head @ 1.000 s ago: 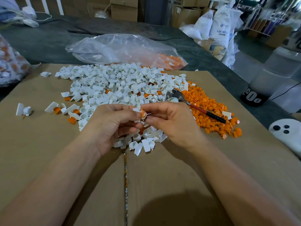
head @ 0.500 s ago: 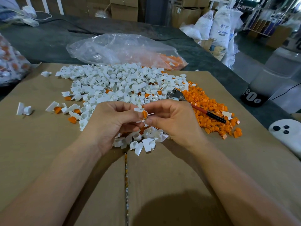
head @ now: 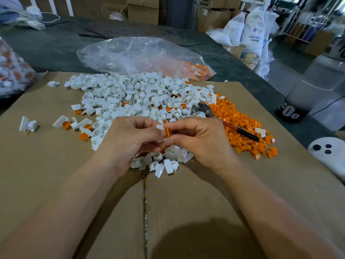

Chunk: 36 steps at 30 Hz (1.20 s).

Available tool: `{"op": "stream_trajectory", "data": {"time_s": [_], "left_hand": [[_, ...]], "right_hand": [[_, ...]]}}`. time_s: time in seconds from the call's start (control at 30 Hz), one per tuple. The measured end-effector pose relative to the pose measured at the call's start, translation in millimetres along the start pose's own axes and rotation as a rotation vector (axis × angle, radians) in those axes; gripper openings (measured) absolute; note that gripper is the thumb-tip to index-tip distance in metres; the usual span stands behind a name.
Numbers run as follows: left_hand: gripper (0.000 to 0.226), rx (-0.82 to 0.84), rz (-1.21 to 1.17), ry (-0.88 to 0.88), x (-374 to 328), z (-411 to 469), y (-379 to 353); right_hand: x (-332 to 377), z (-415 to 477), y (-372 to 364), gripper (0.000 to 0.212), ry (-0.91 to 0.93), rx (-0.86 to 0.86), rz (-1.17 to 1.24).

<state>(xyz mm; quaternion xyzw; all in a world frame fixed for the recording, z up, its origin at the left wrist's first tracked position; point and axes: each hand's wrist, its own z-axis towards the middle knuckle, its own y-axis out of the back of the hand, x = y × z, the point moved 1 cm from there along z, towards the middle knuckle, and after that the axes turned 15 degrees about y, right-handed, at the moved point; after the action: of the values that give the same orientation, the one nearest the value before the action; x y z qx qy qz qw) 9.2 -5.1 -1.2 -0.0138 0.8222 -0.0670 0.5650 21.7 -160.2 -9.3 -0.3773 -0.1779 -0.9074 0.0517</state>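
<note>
Over cardboard [head: 56, 174], two hands [head: 130, 141] [head: 201, 141] pinch one orange cap [head: 168, 132] (one white piece [head: 160, 127]).

Both hands on one small part.
Left hand [head: 128, 141] and right hand [head: 201, 141] pinch orange piece [head: 168, 132] above white parts pile [head: 134, 96].

Cardboard sheet [head: 56, 184] lying on the table [head: 56, 45]. Main heap of parts [head: 134, 98] sits on the sheet's far middle and reaches its far edge. Second heap [head: 240, 124] lies just to the right of it, toward the right edge, and the two touch. Hand tool [head: 224, 122] lies across their junction, its handle on the second heap. Stray part [head: 28, 125] lies alone near the left edge. Plastic bag [head: 141, 55] lies on the table behind the far edge; another bag [head: 11, 71] lies off the far left corner. Left hand [head: 130, 143] and right hand [head: 203, 143] meet above the main heap's near fringe, a small part [head: 168, 132] pinched between their fingertips. Device [head: 328, 156] lies at the right edge.
</note>
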Motion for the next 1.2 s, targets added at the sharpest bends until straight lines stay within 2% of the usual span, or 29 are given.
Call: {"op": "stream_trajectory", "data": {"time_s": [0.47, 0.73, 1.03, 1.2], "left_hand": [[0.014, -0.014, 0.031, 0.004, 1.3, 2.7, 1.4], [0.010, -0.018, 0.006, -0.030, -2.1, -0.6, 1.9], [0.009, -0.025, 0.022, -0.014, -1.0, 0.3, 2.9], [0.010, -0.016, 0.006, -0.018, -2.6, -1.4, 3.0]], "right_hand": [[-1.0, 0.7, -1.6, 0.031, 0.066, -0.017, -0.135], [-4.3, 1.1, -0.2, 0.038, -0.080, -0.024, 0.007], [-2.9, 1.6, -0.5, 0.030, -0.109, -0.025, 0.069], [-1.1, 0.9, -1.2, 0.041, -0.071, -0.013, 0.084]]}}
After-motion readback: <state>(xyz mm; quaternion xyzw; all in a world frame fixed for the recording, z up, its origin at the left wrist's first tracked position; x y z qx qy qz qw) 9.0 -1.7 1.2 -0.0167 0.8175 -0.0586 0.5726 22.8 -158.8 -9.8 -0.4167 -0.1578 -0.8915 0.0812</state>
